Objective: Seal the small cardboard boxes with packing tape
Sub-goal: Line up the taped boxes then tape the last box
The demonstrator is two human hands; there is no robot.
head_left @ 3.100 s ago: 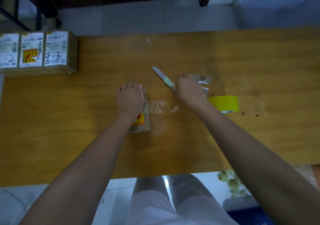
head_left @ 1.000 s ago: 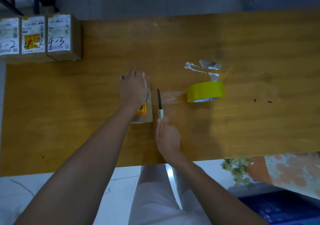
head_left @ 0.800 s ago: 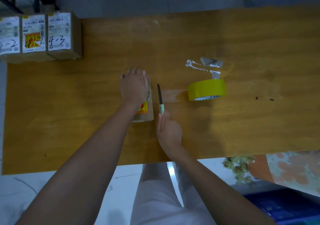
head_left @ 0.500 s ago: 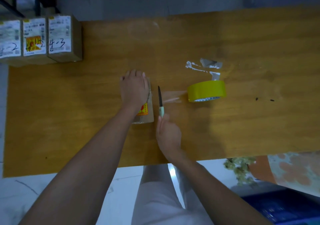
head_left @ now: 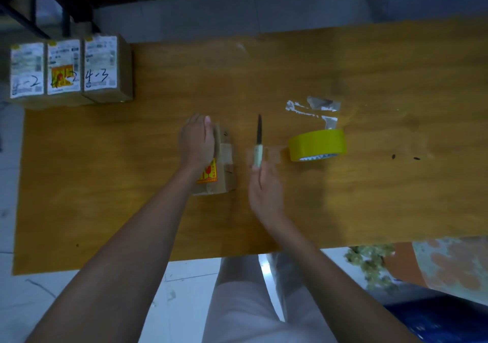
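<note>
On top of the small cardboard box [head_left: 221, 163] near the middle of the bench [head_left: 369, 197], the left hand [head_left: 196, 142] lies flat with its fingers straight, pressing down. This box's long axis runs from the near edge of the bench toward the far edge, and a yellow-and-red sticker [head_left: 208, 175] shows by the wrist; its print is too small to read. Just beside the box, the right hand [head_left: 264, 192] pinches the pale handle of a knife [head_left: 258, 142], whose dark blade points away from the person, parallel to the box. A faint strip of clear tape [head_left: 274, 153] lies across the bench between knife and yellow tape roll [head_left: 317, 144]; the roll stands on its edge to the right, apart from the knife. Beyond the roll lie torn tape scraps [head_left: 317, 109]. At the far left corner three labelled boxes [head_left: 71, 70] sit side by side, with handwritten "4-2" on the left one and "4-3" on the right; the middle one's writing is unclear.
</note>
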